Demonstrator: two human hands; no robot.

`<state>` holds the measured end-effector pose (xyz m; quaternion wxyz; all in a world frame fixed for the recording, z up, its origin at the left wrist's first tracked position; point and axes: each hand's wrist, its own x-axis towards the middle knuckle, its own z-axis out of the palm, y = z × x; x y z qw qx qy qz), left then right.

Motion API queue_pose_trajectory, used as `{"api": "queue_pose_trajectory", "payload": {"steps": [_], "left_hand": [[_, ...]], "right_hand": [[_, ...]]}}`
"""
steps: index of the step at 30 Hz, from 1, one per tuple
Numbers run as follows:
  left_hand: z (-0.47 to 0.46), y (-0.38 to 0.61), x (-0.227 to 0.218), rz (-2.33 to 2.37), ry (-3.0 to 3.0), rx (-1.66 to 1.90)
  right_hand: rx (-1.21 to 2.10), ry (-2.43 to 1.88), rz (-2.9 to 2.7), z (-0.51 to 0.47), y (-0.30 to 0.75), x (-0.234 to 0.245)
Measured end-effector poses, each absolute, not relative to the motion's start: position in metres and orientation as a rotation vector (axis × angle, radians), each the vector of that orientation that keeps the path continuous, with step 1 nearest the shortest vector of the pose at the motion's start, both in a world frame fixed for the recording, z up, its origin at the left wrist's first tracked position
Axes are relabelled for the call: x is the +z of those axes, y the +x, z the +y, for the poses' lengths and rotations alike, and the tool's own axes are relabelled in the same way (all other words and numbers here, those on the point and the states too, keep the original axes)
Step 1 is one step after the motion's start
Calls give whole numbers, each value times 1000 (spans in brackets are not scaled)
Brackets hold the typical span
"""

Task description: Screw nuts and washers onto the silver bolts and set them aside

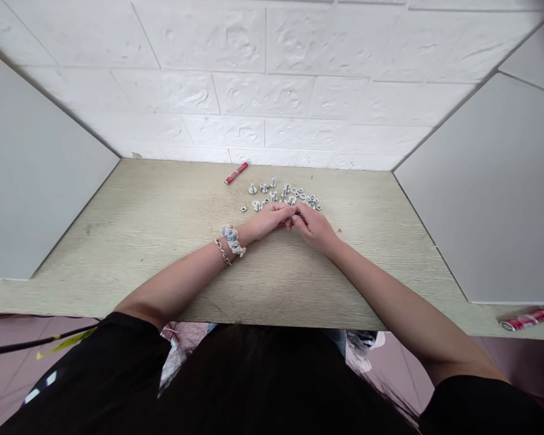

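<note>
My left hand (271, 220) and my right hand (315, 227) meet over the middle of the table, fingers closed and touching. Whatever sits between the fingertips is too small and hidden to name. Just beyond the hands lies a loose group of metal hardware. It has bolts (273, 196), some standing on their heads, flat washers (303, 196) and nuts (318, 208). A single nut (243, 209) lies apart, left of the group. Some pieces are partly covered by my fingers. My left wrist wears a scrunchie (233, 240) and a chain bracelet (222, 252).
A red tube (236, 173) lies near the white brick-patterned wall (245, 93). Another red cylinder (528, 318) rests at the table's right front corner. Grey panels stand left (36, 175) and right (489, 199) of the wooden table (163, 211).
</note>
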<state>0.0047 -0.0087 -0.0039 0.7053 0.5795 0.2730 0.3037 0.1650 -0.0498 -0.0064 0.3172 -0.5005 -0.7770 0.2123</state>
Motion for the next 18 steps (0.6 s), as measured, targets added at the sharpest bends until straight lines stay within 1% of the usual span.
{"api": "queue_pose_trajectory", "payload": {"steps": [5, 11, 15, 18], "left_hand": [[-9, 6, -3, 586, 1183, 719], [-8, 4, 0, 535, 1135, 709], [-8, 3, 1, 585, 1139, 627], [-7, 4, 1, 618, 1157, 611]], "right_hand": [[615, -1289, -1988, -51, 165, -5], [486, -1313, -1889, -47, 173, 4], [258, -1568, -1628, -37, 213, 25], [-14, -1921, -1407, -31, 255, 38]]}}
